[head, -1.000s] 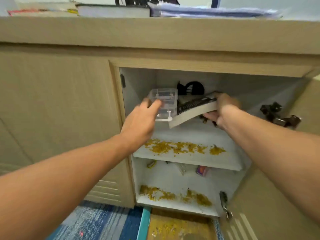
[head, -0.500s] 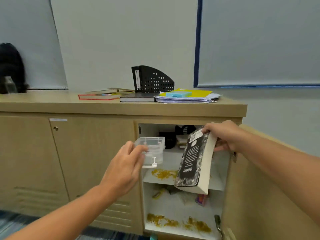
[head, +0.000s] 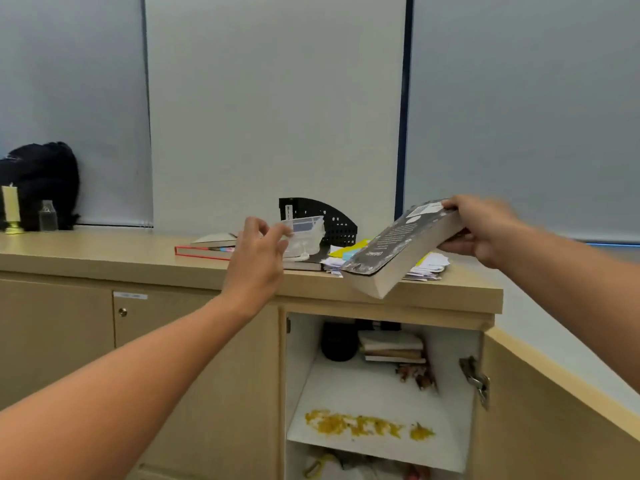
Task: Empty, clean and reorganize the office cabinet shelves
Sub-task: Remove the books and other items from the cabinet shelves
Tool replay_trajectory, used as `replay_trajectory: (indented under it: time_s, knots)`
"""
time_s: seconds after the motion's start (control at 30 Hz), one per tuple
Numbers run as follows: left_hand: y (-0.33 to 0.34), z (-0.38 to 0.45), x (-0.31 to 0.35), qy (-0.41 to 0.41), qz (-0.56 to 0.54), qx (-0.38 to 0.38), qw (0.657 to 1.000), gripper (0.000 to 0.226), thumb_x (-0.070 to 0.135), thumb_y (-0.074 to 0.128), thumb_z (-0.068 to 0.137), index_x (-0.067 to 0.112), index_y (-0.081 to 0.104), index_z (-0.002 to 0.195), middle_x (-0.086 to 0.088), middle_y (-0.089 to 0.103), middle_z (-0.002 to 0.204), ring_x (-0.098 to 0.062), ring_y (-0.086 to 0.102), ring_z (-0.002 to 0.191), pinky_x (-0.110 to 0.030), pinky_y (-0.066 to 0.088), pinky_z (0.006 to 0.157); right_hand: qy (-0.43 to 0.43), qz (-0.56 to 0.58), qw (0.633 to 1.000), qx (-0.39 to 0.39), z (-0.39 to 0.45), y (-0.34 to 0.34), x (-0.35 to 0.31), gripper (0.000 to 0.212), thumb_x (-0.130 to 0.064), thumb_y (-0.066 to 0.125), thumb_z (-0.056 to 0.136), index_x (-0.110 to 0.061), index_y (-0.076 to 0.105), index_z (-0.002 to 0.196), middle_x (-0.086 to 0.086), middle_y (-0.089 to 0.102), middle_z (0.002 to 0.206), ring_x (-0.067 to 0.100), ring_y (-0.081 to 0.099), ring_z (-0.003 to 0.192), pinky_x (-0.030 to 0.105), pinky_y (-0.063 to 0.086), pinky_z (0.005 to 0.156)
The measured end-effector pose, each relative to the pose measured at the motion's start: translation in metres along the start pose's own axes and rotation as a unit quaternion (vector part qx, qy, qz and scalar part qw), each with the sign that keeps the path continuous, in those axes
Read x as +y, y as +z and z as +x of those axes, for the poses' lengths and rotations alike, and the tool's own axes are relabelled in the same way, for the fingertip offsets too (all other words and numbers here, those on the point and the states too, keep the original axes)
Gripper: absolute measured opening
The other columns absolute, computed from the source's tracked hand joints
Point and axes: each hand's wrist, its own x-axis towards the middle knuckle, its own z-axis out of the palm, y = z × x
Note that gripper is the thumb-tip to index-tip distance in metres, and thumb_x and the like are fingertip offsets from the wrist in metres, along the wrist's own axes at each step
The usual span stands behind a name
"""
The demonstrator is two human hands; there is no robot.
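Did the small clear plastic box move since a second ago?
Yes. The small clear plastic box, held by the left hand, went up from the open cabinet shelf to above the beige countertop.

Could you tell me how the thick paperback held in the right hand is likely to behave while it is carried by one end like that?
The paperback is thick, so probably heavy for a one-end grip. The right hand holds only its upper end and the far end tilts down, so it may sag or slip. Its soft cover would likely flex rather than break.
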Motion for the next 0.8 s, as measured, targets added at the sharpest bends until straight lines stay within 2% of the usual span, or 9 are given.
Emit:
replay_trajectory:
  time_s: [0.13, 0.3, 0.4, 0.53, 0.63, 0.7, 0.77, 0.8]
  knots:
    - [0.040, 0.039, -0.020, -0.035, 0.014, 0.000, 0.999, 0.024, 0.019, 0.046, 0.104, 0.021, 0.062, 0.122, 0.000, 0.033, 0.106, -0.026, 0.046, 0.101, -0.037, 0.045, 0.083, -0.016, 0.087, 0.995, 0.047, 0.031, 0.019, 0.007, 0.013, -0.012, 0.062, 0.092, -0.010, 0.058, 0.104, 0.011, 0.060, 0.092, 0.026, 0.066, 0.074, 0.032, 0.054, 0.038]
    - [0.091, 0.065, -0.047, -0.096, 0.013, 0.002, 0.995, 0.028, 0.020, 0.041, 0.105, 0.023, 0.061, 0.126, 0.001, 0.032, 0.108, -0.019, 0.035, 0.099, -0.030, 0.037, 0.083, -0.021, 0.145, 0.985, 0.089, 0.074, 0.048, 0.024, 0.021, -0.012, 0.057, 0.094, -0.007, 0.058, 0.115, 0.013, 0.064, 0.105, 0.033, 0.071, 0.077, 0.038, 0.059, 0.046]
    - [0.109, 0.072, -0.063, -0.156, -0.008, 0.035, 0.987, 0.029, 0.023, 0.039, 0.106, 0.024, 0.061, 0.124, -0.003, 0.036, 0.114, -0.025, 0.038, 0.107, -0.031, 0.037, 0.081, -0.020, 0.168, 0.981, 0.100, 0.102, 0.077, 0.034, 0.027, -0.020, 0.057, 0.095, -0.006, 0.058, 0.119, 0.015, 0.065, 0.112, 0.035, 0.071, 0.081, 0.042, 0.060, 0.050]
    - [0.115, 0.078, -0.087, -0.215, -0.070, 0.106, 0.968, 0.026, 0.021, 0.042, 0.105, 0.025, 0.064, 0.118, -0.001, 0.036, 0.115, -0.031, 0.048, 0.109, -0.031, 0.037, 0.081, 0.004, 0.188, 0.980, 0.058, 0.128, 0.129, 0.047, 0.032, -0.019, 0.054, 0.096, -0.008, 0.051, 0.126, 0.014, 0.061, 0.111, 0.032, 0.068, 0.083, 0.045, 0.061, 0.053]
    - [0.114, 0.077, -0.101, -0.230, -0.079, 0.108, 0.964, 0.025, 0.024, 0.044, 0.105, 0.030, 0.065, 0.118, 0.003, 0.033, 0.114, -0.028, 0.051, 0.107, -0.031, 0.038, 0.080, 0.042, 0.158, 0.986, 0.010, 0.131, 0.173, 0.065, 0.033, -0.012, 0.049, 0.097, -0.008, 0.048, 0.130, 0.015, 0.058, 0.112, 0.033, 0.066, 0.087, 0.048, 0.062, 0.060]
    - [0.111, 0.072, -0.108, -0.226, -0.060, 0.113, 0.966, 0.025, 0.026, 0.045, 0.105, 0.033, 0.065, 0.118, 0.002, 0.034, 0.116, -0.026, 0.047, 0.111, -0.030, 0.036, 0.082, 0.068, 0.152, 0.986, -0.012, 0.131, 0.197, 0.083, 0.031, -0.006, 0.046, 0.097, -0.005, 0.048, 0.128, 0.016, 0.058, 0.114, 0.034, 0.065, 0.088, 0.045, 0.062, 0.056]
    - [0.108, 0.066, -0.114, -0.218, -0.037, 0.113, 0.969, 0.025, 0.026, 0.046, 0.104, 0.034, 0.066, 0.117, -0.002, 0.035, 0.122, -0.025, 0.043, 0.114, -0.029, 0.034, 0.084, 0.088, 0.148, 0.984, -0.050, 0.129, 0.213, 0.098, 0.033, -0.002, 0.046, 0.098, -0.004, 0.047, 0.130, 0.017, 0.054, 0.123, 0.034, 0.064, 0.092, 0.042, 0.060, 0.055]
    - [0.107, 0.064, -0.117, -0.215, -0.027, 0.108, 0.970, 0.025, 0.027, 0.046, 0.104, 0.034, 0.066, 0.117, -0.003, 0.035, 0.124, -0.025, 0.041, 0.115, -0.029, 0.034, 0.084, 0.096, 0.133, 0.983, -0.080, 0.127, 0.218, 0.102, 0.038, -0.003, 0.047, 0.099, -0.005, 0.044, 0.136, 0.018, 0.050, 0.133, 0.036, 0.061, 0.104, 0.042, 0.060, 0.064]
